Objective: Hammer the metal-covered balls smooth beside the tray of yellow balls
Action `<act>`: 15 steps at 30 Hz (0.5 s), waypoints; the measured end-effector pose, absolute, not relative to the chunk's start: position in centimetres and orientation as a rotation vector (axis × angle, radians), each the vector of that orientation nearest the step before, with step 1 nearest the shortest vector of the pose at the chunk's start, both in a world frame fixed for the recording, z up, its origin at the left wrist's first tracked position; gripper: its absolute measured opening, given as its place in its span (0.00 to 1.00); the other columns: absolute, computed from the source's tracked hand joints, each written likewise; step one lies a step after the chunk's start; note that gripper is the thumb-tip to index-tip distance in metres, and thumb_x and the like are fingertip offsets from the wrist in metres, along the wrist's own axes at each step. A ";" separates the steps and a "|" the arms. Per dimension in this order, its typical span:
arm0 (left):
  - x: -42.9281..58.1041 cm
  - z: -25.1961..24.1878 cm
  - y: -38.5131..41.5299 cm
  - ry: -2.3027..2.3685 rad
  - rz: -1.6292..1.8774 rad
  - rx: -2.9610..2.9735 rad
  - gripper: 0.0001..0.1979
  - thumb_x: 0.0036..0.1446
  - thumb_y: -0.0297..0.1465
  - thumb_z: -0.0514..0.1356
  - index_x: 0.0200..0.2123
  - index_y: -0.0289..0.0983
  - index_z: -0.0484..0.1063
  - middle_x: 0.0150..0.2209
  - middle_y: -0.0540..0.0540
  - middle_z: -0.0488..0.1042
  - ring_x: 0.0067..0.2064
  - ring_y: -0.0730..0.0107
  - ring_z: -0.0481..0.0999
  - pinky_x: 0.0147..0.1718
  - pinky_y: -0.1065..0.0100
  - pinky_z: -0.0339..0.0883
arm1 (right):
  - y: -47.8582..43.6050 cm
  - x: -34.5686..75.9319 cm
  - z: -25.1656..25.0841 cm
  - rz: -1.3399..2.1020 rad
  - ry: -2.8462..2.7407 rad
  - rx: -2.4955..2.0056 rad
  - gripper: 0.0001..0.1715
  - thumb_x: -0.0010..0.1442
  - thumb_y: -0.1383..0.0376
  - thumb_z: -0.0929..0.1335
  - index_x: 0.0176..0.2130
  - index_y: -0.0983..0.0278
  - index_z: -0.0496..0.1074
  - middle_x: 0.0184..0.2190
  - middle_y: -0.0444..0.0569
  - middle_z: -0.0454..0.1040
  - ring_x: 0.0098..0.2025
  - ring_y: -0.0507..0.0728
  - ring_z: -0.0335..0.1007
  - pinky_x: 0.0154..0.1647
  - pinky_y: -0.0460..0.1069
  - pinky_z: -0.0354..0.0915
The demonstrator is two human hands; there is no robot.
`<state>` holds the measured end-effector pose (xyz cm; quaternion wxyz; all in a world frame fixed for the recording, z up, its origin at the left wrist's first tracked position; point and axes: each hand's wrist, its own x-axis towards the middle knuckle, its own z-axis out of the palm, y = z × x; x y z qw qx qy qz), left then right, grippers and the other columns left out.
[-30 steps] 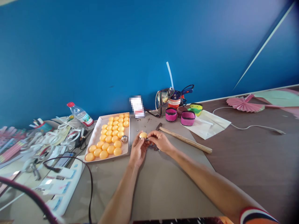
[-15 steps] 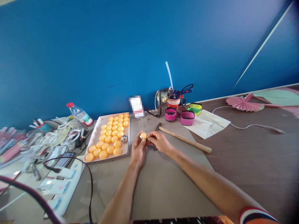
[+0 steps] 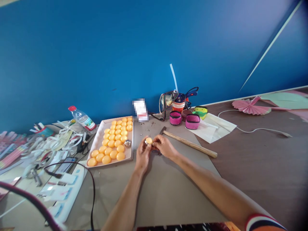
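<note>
My left hand (image 3: pixel 143 153) is closed around an orange ball (image 3: pixel 149 140) that has some shiny silver on its left side. With fingertips pinched together, my right hand (image 3: pixel 165 146) meets the ball's right side; whatever lies between those fingertips is too small to make out. Small dark shiny bits (image 3: pixel 157 153) lie on the board just below the hands. Left of them stands a shallow white tray (image 3: pixel 96 136) with rows of similar orange balls and one silver, shiny ball (image 3: pixel 127 143) at its right side.
A wooden-handled hammer (image 3: pixel 190 142) lies right of my hands. Behind it are pink fabric bands (image 3: pixel 192 122), a cup of tools (image 3: pixel 178 106) and white paper (image 3: pixel 211 128). A bottle (image 3: pixel 84 120), cables and a white power strip (image 3: pixel 69 199) crowd the left.
The ball has turned slightly in my left hand, and both hands have shifted a little to the right. The tray and hammer stay where they were.
</note>
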<state>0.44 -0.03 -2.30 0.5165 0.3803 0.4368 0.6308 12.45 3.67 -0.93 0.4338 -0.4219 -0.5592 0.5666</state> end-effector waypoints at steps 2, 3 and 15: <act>0.5 -2.3 0.0 1.031 1.513 0.908 0.24 0.47 0.35 0.64 0.49 0.40 0.67 0.42 0.45 0.73 0.41 0.65 0.72 0.41 0.65 0.66 | 3.8 12.4 -1.3 1.397 -1.407 -1.065 0.08 0.46 0.62 0.65 0.27 0.63 0.62 0.19 0.37 0.63 0.21 0.48 0.58 0.22 0.44 0.56; 0.5 -2.3 0.0 1.005 1.511 0.897 0.23 0.48 0.35 0.63 0.49 0.40 0.67 0.42 0.45 0.73 0.41 0.66 0.72 0.41 0.66 0.66 | 3.9 12.4 -1.3 1.391 -1.415 -1.061 0.08 0.46 0.62 0.66 0.27 0.63 0.62 0.19 0.37 0.63 0.21 0.48 0.58 0.22 0.44 0.55; 0.4 -0.8 -0.1 0.780 1.473 0.716 0.14 0.52 0.35 0.60 0.42 0.38 0.67 0.33 0.47 0.74 0.28 0.74 0.72 0.33 0.68 0.65 | 6.2 15.5 -2.1 0.605 -2.030 -1.358 0.10 0.54 0.67 0.63 0.38 0.65 0.70 0.36 0.50 0.71 0.39 0.54 0.66 0.42 0.48 0.59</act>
